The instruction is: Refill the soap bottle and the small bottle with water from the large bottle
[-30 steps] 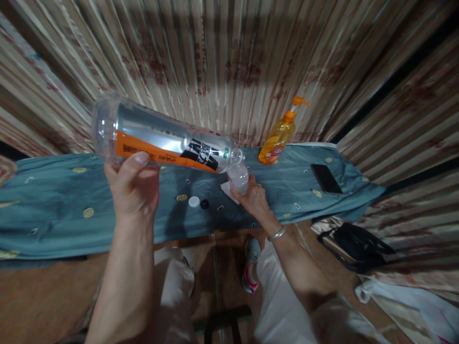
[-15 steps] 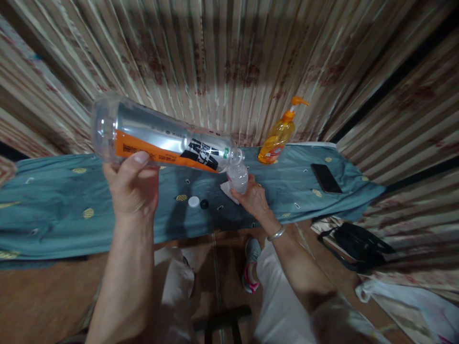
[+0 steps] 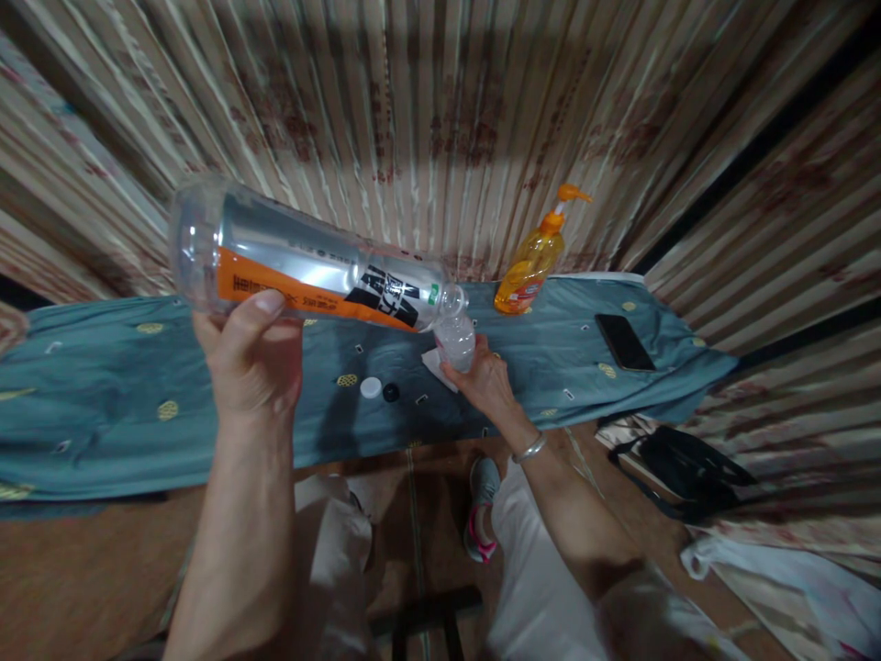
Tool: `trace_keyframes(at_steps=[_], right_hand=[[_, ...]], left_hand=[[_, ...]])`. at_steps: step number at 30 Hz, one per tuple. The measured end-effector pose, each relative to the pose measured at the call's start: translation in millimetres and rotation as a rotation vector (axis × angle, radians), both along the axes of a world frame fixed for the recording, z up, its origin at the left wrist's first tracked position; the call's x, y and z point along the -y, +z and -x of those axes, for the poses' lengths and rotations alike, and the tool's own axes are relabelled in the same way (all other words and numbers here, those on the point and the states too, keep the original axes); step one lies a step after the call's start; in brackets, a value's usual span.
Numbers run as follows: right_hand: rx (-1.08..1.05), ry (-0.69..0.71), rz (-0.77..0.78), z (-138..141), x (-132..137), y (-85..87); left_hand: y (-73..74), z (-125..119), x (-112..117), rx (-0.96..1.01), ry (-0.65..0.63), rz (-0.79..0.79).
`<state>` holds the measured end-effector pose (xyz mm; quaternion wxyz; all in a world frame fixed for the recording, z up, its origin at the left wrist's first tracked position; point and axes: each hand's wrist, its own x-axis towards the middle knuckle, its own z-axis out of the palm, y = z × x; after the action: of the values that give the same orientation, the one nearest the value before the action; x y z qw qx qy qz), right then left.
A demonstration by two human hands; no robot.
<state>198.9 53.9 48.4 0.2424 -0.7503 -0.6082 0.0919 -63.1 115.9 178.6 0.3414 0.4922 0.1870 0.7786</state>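
My left hand (image 3: 251,363) grips a large clear plastic bottle (image 3: 303,266) with a silver, orange and black label. The bottle is tipped nearly flat, its open mouth pointing right and down. That mouth meets the top of a small clear bottle (image 3: 457,342), which stands on the blue-green cloth (image 3: 103,404). My right hand (image 3: 485,381) is wrapped round the small bottle's base. A white cap (image 3: 371,387) and a small black cap (image 3: 391,392) lie on the cloth just left of it. A white paper piece (image 3: 435,364) lies under the small bottle.
An orange pump bottle (image 3: 533,262) stands at the back right of the cloth. A black phone (image 3: 624,341) lies further right. A black bag (image 3: 692,468) and white plastic (image 3: 791,588) sit on the floor at right. Striped curtains hang behind.
The large bottle's base has risen and shifted left by a little; both hands otherwise stay where they were.
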Motion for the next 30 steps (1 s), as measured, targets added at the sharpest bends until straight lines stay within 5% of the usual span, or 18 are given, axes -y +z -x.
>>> trace_keyframes(at_steps=[30], right_hand=[[0.013, 0.004, 0.008, 0, 0, 0.3]], left_hand=[[-3.7, 13, -9, -0.023, 0.008, 0.022]])
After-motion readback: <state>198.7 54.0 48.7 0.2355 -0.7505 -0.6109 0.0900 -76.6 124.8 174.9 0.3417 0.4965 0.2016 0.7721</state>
